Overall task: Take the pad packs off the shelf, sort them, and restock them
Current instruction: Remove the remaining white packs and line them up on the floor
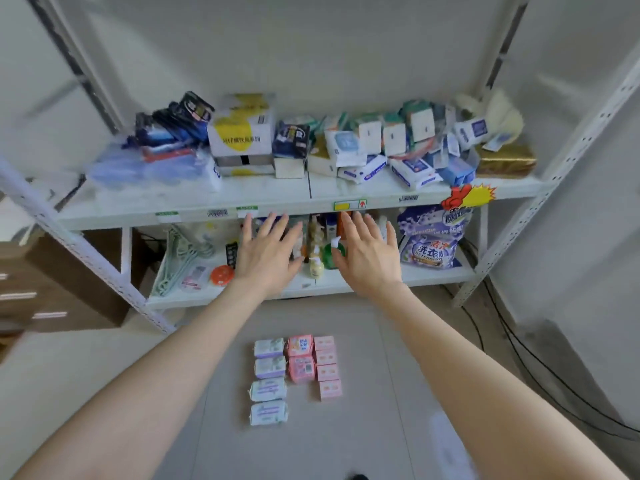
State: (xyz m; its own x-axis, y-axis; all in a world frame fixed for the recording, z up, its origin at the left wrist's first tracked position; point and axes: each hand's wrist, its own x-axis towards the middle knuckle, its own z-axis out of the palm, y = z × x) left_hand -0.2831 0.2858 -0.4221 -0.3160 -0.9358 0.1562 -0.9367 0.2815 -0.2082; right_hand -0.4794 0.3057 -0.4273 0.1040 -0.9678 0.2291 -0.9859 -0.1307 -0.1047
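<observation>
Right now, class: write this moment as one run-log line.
left hand: open, empty | right hand: open, empty | pad packs: three columns on floor, sorted by colour | restock: not yet done

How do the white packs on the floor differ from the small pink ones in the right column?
The white packs are pale with lavender print; the small pink packs are pink all over. The white packs look larger and pillowy, the small pink packs smaller and boxier. Both lie flat on the floor, four per column.
</observation>
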